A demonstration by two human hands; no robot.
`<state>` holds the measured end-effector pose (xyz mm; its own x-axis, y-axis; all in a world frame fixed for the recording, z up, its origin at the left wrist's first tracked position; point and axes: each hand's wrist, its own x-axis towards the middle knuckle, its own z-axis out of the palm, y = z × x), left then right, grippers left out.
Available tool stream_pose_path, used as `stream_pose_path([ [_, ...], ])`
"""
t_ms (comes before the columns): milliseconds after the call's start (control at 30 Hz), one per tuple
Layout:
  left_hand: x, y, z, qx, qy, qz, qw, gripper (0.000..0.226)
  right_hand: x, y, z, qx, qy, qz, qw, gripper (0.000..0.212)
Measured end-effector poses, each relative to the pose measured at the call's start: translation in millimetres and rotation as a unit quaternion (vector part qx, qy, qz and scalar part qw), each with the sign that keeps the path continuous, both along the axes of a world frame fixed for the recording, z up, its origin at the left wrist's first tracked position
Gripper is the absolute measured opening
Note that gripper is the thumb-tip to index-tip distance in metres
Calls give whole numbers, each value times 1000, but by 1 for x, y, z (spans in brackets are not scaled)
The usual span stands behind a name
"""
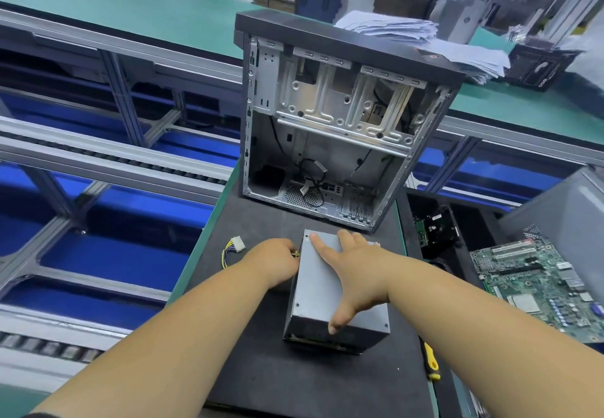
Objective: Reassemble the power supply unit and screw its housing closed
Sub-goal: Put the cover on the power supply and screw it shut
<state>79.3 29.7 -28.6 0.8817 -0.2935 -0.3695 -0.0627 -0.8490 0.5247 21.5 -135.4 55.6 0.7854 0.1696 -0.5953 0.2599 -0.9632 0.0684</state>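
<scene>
We looked down from a head-worn camera at a workbench with a green surface (202,264) and a dark foam mat (261,368) laid on it. Behind the bench ran grey conveyor rails (108,169) over blue panels.

The largest thing on the mat was an open computer case (340,123), standing at the far end with its bare metal inside facing us and a few loose black wires at the bottom. A stack of papers (421,41) lay on the green table behind its top edge.

To the right, off the mat, a green motherboard (539,283) lay flat, with a hard drive (434,229) in a dark tray beyond it.

The grey power supply unit (320,300) sat on the mat in front of the case, near the middle of our view. Our right hand (349,273) lay flat on its top, fingers straight and spread apart, thumb reaching down over the near edge. Our left hand (277,262) was against the unit's left side; its fingers were hidden, so we could not tell how they were set.

A bundle of yellow and black wires with a white connector (237,243) trailed left of the unit. A yellow-handled screwdriver (430,362) lay at the mat's right edge.
</scene>
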Motion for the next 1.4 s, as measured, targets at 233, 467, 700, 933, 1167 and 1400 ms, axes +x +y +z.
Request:
stream_pose_path([
  [233, -1, 1, 3, -33, 24, 15, 999, 33, -1, -4, -2, 11, -9, 5, 1000, 152],
  [467, 0, -5, 12, -19, 50, 15, 998, 29, 0, -2, 1, -1, 4, -1, 1000, 152],
  [700, 2, -9, 27, -13, 94, 12, 995, 31, -4, 1, 4, -2, -5, 1, 1000, 152],
  [933, 4, -11, 31, -6, 116, 3, 993, 31, -4, 5, 3, -12, -9, 6, 1000, 154],
  [1167, 2, -5, 20, -41, 120, 31, 991, 31, 4, 2, -7, -5, 22, -3, 1000, 153],
  [1400, 1, -1, 17, -91, 123, 69, 986, 45, 2, 1, -21, 5, 27, -13, 1000, 154],
])
